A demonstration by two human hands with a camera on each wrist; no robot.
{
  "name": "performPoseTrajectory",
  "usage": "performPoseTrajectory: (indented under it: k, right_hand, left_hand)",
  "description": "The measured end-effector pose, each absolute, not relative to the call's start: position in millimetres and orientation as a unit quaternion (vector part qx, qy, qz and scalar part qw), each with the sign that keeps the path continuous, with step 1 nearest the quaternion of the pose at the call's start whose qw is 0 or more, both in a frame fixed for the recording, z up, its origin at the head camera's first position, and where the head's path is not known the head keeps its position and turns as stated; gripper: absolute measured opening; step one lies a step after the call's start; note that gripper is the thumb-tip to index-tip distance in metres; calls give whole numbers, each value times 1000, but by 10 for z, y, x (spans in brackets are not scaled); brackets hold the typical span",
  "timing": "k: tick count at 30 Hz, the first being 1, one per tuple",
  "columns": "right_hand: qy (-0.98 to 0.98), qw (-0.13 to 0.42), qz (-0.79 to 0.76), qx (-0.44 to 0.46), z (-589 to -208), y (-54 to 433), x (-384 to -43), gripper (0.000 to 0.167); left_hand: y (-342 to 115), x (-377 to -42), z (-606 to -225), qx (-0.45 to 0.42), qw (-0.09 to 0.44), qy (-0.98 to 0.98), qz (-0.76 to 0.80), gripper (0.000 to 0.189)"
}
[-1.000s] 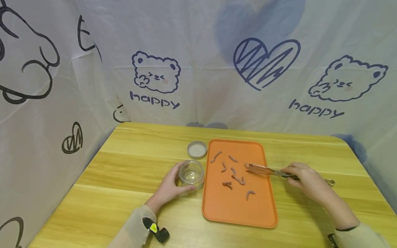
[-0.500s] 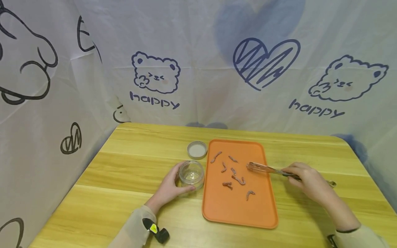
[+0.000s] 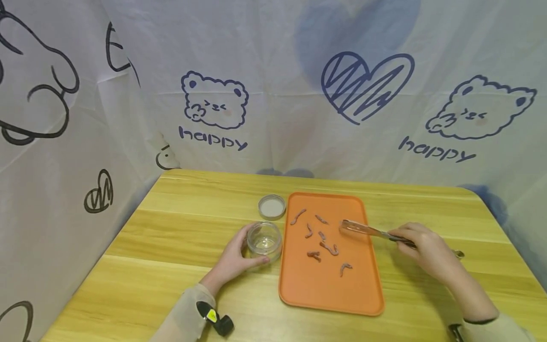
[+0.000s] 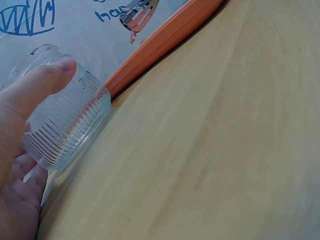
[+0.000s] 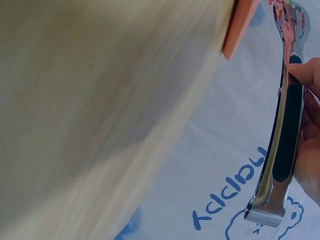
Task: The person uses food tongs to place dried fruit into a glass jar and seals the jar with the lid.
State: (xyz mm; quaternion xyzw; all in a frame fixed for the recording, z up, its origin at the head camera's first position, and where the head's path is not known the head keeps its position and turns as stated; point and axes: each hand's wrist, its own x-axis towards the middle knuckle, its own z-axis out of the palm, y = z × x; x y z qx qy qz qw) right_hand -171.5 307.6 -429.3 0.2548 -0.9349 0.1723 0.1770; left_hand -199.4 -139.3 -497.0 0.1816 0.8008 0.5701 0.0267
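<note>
My left hand holds an open glass jar, thumb and fingers around its sides; its ribbed wall shows in the left wrist view. The jar stands upright on the table beside an orange tray. My right hand grips metal tongs with dark handle inserts. Their tips are over the upper right of the tray, and in the left wrist view a small reddish piece hangs at them. Several brownish, worm-like strips lie scattered on the tray.
A round jar lid lies on the table behind the jar, near the tray's left edge. The wood-grain table meets a printed white cloth at the back and left.
The tongs' tips have risen slightly from the tray, and the strip at their ends has come up with them. The left hand and the jar have stayed in place.
</note>
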Motion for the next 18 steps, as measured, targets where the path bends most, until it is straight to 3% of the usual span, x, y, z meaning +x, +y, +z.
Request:
performPoseTrajectory:
  k: [18]
  right_hand:
    - [-921,215,186,268,-4119,2914,-1730,32]
  left_hand:
    - [-1386,-1995,-4972,183,22,801,570,92]
